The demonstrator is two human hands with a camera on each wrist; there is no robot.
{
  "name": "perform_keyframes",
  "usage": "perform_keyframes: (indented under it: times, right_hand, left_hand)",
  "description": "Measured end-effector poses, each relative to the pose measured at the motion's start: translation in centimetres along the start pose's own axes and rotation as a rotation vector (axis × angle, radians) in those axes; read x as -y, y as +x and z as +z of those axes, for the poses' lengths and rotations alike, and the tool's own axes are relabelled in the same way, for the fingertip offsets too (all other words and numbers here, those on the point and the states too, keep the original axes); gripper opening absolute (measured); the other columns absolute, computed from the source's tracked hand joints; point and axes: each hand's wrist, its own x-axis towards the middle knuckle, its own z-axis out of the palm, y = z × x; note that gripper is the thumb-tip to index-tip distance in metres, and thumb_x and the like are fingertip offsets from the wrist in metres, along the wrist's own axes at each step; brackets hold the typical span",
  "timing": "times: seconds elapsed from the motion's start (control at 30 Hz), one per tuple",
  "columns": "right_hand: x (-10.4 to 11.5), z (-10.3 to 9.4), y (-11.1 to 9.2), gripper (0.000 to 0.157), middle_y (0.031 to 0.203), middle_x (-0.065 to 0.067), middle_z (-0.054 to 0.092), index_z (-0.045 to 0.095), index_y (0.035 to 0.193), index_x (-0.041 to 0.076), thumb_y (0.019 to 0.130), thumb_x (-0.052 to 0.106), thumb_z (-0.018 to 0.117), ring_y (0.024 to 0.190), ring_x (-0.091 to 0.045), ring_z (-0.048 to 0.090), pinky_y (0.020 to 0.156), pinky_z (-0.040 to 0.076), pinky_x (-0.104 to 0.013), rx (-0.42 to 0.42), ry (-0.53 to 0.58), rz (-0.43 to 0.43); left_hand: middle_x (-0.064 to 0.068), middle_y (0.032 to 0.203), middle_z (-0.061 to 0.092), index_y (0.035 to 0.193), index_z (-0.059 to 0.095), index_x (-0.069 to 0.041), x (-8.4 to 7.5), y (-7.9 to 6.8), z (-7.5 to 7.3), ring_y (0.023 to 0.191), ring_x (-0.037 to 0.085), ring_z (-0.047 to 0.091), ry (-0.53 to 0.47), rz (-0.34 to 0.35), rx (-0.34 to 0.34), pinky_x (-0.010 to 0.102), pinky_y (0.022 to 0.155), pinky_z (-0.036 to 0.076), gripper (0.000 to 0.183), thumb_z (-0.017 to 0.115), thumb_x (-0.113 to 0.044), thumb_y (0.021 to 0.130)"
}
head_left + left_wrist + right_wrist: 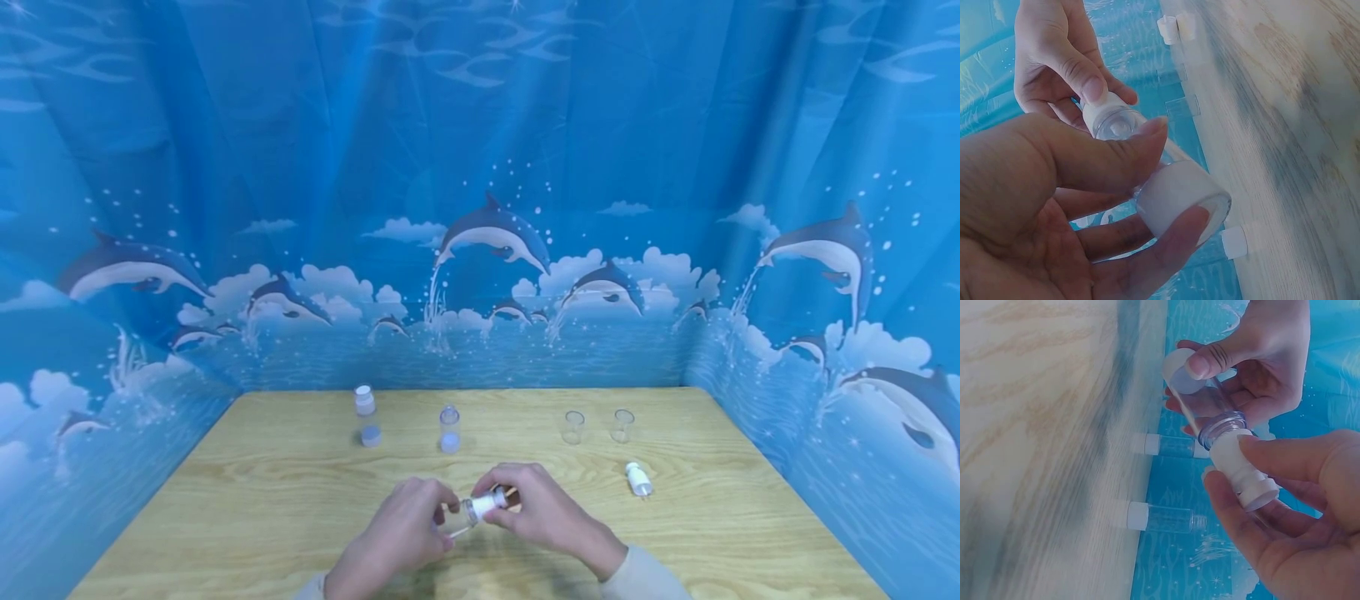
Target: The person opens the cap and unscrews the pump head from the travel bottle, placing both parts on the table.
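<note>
Clear, glossy plastic is shown by the bottle (pixel 1207 405); smooth, near-matt plastic is seen in its white top (pixel 1232 456); the clear cups (pixel 573 429) are left glossy; the tabletop (pixel 247 500) is surfaced in smooth wood grain; soft sheen is carried by the cloth-like curtain (pixel 480 125).

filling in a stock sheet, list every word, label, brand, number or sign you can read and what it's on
No readable words, labels, brands, numbers or signs.
Held bottle, held white top: no text seen.
Standing capped bottle, standing open bottle, clear cups, loose white top: none seen, though too small to rule out fine print.
Printed curtain: no lettering.
</note>
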Motion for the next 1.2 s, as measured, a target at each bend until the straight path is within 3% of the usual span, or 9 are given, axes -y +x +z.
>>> perform_keyframes:
  times: [0.2,0.43,0.73,0.93,1.2]
  right_hand:
    - [0.0,-0.2,-0.1,0.024,0.107,-0.008,0.077,0.074,0.108,0.006,0.085,-0.002,0.076,0.091,-0.002,0.068,0.08,0.058,-0.012,-0.008,-0.016,0.031]
    - [0.2,-1.3,-0.1,0.026,0.108,-0.008,0.077,0.074,0.108,0.007,0.084,-0.001,0.077,0.092,-0.007,0.069,0.081,0.059,-0.016,-0.045,-0.075,0.039]
    - [0.2,-3.2,-0.2,0.026,0.11,-0.008,0.076,0.075,0.108,0.009,0.084,0.001,0.078,0.096,-0.016,0.069,0.081,0.058,-0.017,-0.059,-0.104,0.088]
    - [-0.3,-4.4,-0.4,0.021,0.109,-0.015,0.075,0.076,0.108,0.005,0.087,0.001,0.075,0.093,-0.02,0.069,0.075,0.06,-0.019,-0.075,-0.145,0.135]
    - [-1.1,-5.3,-0.5,0.022,0.103,-0.011,0.074,0.076,0.101,0.008,0.083,-0.004,0.075,0.085,-0.016,0.064,0.066,0.057,-0.018,-0.083,-0.185,0.217]
  left_hand:
    - [0.004,0.085,0.074,0.102,0.078,-0.01,0.1,0.0,0.0,0.072,0.012,0.062,0.003,0.014,-0.017,0.029,0.064,0.055,0.037,0.088,-0.006,0.067]
    - [0.008,0.088,0.075,0.104,0.077,-0.008,0.5,0.0,-0.2,0.075,0.015,0.063,-0.006,-0.003,-0.047,0.038,0.068,0.059,0.039,0.088,-0.006,0.067]
    - [0.007,0.086,0.074,0.104,0.078,-0.008,0.8,0.1,-0.3,0.074,0.014,0.063,-0.001,0.001,-0.051,0.034,0.065,0.057,0.038,0.087,-0.003,0.067]
    - [0.007,0.087,0.075,0.105,0.078,-0.009,0.8,0.2,-0.4,0.075,0.015,0.064,0.0,-0.021,-0.034,0.036,0.067,0.058,0.038,0.088,-0.004,0.068]
    - [0.007,0.087,0.075,0.105,0.078,-0.01,0.7,0.2,-0.4,0.075,0.015,0.064,0.008,-0.026,-0.04,0.037,0.067,0.058,0.038,0.088,-0.004,0.068]
